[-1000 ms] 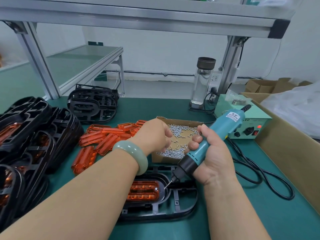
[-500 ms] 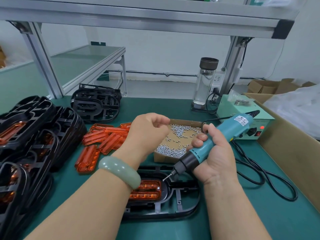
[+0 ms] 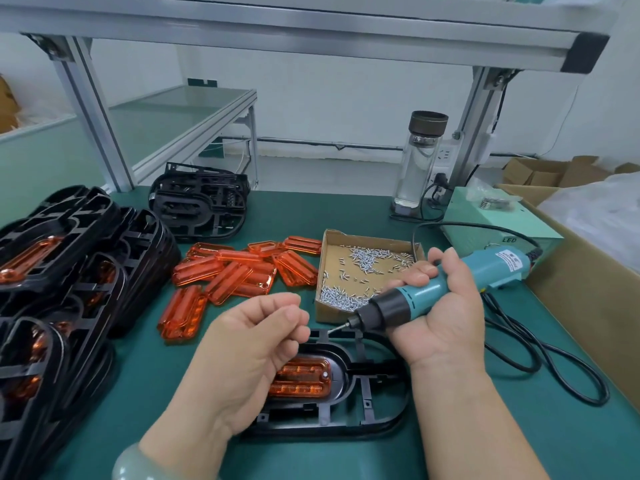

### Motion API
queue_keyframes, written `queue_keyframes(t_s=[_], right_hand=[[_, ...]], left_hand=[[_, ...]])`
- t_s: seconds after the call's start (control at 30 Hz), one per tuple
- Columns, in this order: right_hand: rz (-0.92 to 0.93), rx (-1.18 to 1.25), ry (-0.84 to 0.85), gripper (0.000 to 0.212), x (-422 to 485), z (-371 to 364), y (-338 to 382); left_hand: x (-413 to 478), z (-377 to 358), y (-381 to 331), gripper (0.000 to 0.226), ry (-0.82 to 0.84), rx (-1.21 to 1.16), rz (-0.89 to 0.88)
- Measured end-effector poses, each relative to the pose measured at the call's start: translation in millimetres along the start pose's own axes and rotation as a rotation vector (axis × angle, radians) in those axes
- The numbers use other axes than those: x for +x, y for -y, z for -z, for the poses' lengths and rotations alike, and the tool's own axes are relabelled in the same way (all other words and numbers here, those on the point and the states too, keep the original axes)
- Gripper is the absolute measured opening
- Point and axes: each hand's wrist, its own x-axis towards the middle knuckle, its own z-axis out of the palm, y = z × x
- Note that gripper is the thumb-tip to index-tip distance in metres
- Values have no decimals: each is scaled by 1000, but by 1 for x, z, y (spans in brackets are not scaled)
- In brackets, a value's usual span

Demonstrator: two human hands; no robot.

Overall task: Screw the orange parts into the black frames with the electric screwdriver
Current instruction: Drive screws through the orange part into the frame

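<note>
Black frame (image 3: 367,415) lies on counter (image 3: 519,438), orange part (image 3: 301,377) seated, one screw (image 3: 325,375) in; right hand (image 3: 446,327) fingers wrap the electric screwdriver (image 3: 433,294), left hand (image 3: 256,344) fingers pinched together, contents unclear; many loose orange parts (image 3: 239,275) apparently remain.

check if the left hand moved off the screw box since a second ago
Yes. The left hand has drawn back from the screw box toward the person, now over the black frame.
</note>
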Motion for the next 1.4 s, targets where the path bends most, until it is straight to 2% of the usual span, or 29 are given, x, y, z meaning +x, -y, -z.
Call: queue_keyframes(t_s=[0.23, 0.37, 0.57, 0.9, 1.4], right_hand=[[79, 27, 0, 12, -6, -3, -6], [136, 46, -25, 18, -12, -6, -7], [178, 47, -35, 19, -18, -9, -7], [190, -4, -24, 18, -19, -8, -11], [201, -22, -10, 23, -21, -10, -12]], left_hand=[[1, -3, 7, 22, -38, -112, 101], [1, -4, 8, 13, 6, -91, 203], [0, -4, 7, 28, 61, -164, 302], [0, -1, 5, 24, 135, -209, 322], [0, 0, 8, 30, 141, -101, 235]])
